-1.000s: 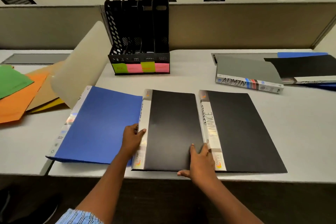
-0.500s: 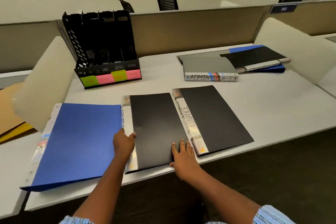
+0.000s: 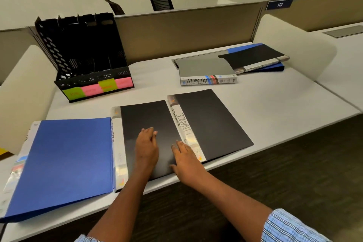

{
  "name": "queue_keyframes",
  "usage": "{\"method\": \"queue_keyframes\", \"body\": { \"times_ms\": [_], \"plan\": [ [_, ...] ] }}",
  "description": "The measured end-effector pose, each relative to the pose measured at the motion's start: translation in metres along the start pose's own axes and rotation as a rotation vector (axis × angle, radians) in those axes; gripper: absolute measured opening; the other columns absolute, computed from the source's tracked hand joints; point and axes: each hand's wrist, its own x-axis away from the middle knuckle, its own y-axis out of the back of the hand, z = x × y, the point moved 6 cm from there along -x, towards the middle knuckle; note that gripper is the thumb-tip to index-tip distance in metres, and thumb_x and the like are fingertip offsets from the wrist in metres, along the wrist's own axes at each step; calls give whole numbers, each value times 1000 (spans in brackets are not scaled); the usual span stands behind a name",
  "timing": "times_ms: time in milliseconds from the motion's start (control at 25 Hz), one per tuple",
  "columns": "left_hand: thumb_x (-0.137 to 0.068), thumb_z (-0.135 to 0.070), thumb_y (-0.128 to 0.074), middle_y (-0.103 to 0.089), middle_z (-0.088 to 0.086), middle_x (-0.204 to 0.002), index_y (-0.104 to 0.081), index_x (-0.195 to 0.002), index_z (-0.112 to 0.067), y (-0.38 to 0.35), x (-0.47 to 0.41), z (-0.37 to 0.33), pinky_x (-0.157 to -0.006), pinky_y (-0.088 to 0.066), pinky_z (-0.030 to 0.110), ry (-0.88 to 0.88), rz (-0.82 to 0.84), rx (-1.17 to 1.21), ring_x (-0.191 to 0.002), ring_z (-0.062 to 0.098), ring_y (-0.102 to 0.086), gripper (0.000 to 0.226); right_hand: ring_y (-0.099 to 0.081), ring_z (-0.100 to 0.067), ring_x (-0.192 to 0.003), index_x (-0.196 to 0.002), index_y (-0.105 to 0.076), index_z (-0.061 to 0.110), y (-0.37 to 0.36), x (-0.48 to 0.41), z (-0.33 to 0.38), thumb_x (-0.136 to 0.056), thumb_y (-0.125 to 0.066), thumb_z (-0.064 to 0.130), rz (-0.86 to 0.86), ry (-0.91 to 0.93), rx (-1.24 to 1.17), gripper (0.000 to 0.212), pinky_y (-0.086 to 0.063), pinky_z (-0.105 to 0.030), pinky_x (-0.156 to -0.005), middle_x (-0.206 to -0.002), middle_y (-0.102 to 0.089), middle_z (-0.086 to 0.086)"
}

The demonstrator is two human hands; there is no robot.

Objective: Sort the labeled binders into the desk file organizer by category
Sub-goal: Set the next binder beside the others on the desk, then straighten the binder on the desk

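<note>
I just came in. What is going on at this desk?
A person is sorting labeled binders. The left hand and the right hand lie open on the middle black binder, which lies flat between a blue binder and the FINANCE binder. The black file organizer with coloured sticky notes stands behind them; no binder seems filed in it yet. The ADMIN binder and a small stack lie further right.

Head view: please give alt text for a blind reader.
The left hand and right hand rest on a black binder between a blue binder and a FINANCE binder. Behind are a file organizer and an ADMIN binder.
</note>
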Motion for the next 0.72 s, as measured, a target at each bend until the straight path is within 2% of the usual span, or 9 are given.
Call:
{"method": "queue_keyframes", "body": {
  "times_ms": [80,160,280,320,400,520,600,720],
  "plan": [
    [-95,-10,-50,-66,20,-104,-65,-105,3,-14,0,-15,-98,-43,38,-13,-11,14,-105,33,-59,22,-16,-29,-145,-149,-24,9,17,-2,-17,-92,-59,32,-85,-12,-47,71,-15,-38,-119,-156,-20,-16],
    [-96,-12,-51,-67,19,-108,-65,-108,2,-30,0,-29,-94,-42,30,-6,-7,17,-105,29,-60,24,-21,-29,-143,-147,-27,10,34,-3,-40,-92,-61,32,-140,-32,-76,69,-19,-40,-119,-154,-25,-15],
    [-98,-18,-47,-67,13,-97,-66,-102,-5,-64,0,-56,-72,-44,15,-41,26,-3,-86,14,-58,23,-15,-29,-146,-149,-24,13,53,-3,-86,-93,-58,36,-135,-54,-101,69,-9,-39,-118,-157,-21,-14],
    [-98,-20,-45,-66,10,-94,-65,-100,-8,-75,0,-66,-68,-46,17,-38,39,-7,-82,14,-59,23,-13,-29,-147,-150,-23,14,58,-2,-102,-94,-57,38,-133,-67,-112,69,-7,-39,-118,-158,-19,-12],
    [-99,-23,-45,-66,10,-98,-65,-103,-9,-98,0,-88,-74,-50,26,-1,24,-14,-89,20,-62,25,-11,-28,-148,-150,-24,16,68,-2,-134,-94,-55,40,-126,-71,-128,68,-7,-39,-118,-159,-18,-11],
    [-97,-21,-49,-66,12,-115,-64,-117,-5,-135,0,-125,-90,-41,26,26,-4,-43,-108,25,-60,29,-12,-29,-147,-150,-23,15,93,-5,-184,-94,-54,41,-109,-44,-126,69,-8,-40,-118,-158,-18,-11],
    [-97,-19,-50,-67,12,-115,-65,-116,-5,-162,-1,-154,-90,-39,23,11,4,-59,-108,26,-61,29,-16,-28,-146,-149,-24,13,112,-11,-221,-94,-54,42,-118,-44,-109,69,-11,-40,-119,-157,-21,-12],
    [-96,-20,-52,-67,11,-115,-67,-112,-6,-196,-5,-180,-93,-41,27,12,24,-112,-108,25,-61,27,-19,-28,-145,-148,-26,13,129,-15,-265,-95,-54,42,-105,-64,-105,67,-14,-42,-118,-156,-23,-12]
  ]
}}
